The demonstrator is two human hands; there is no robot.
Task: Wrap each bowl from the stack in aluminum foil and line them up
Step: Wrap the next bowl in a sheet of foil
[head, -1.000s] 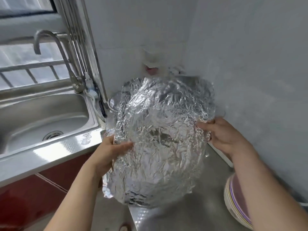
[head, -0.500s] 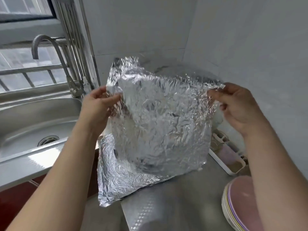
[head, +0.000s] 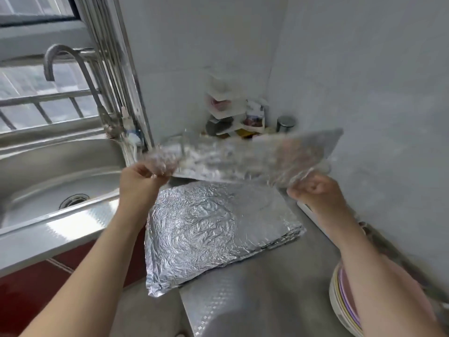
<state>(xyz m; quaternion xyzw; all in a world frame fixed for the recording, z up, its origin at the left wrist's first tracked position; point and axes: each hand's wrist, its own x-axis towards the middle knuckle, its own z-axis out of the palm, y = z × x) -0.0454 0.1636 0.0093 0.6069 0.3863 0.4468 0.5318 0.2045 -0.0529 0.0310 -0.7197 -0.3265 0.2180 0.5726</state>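
Observation:
A crinkled sheet of aluminum foil (head: 245, 161) hangs in the air over the counter, nearly flat and blurred by motion. My left hand (head: 141, 181) pinches its left corner, and my right hand (head: 315, 190) pinches its right corner. Beneath it a stack of several foil sheets (head: 213, 229) lies on the grey counter. A stack of bowls (head: 340, 302), white and purple rims showing, stands at the lower right, partly hidden behind my right forearm.
A steel sink (head: 48, 181) with a tap (head: 70, 66) lies to the left. Small containers and a white corner rack (head: 233, 117) crowd the back corner. A white tray edge (head: 306, 210) runs along the right wall. The counter's front edge (head: 218, 312) is near me.
The top foil sheet has been lifted off the stack and swung from upright to nearly flat, farther from me. Both hands have moved to its corners, and the stack below now shows.

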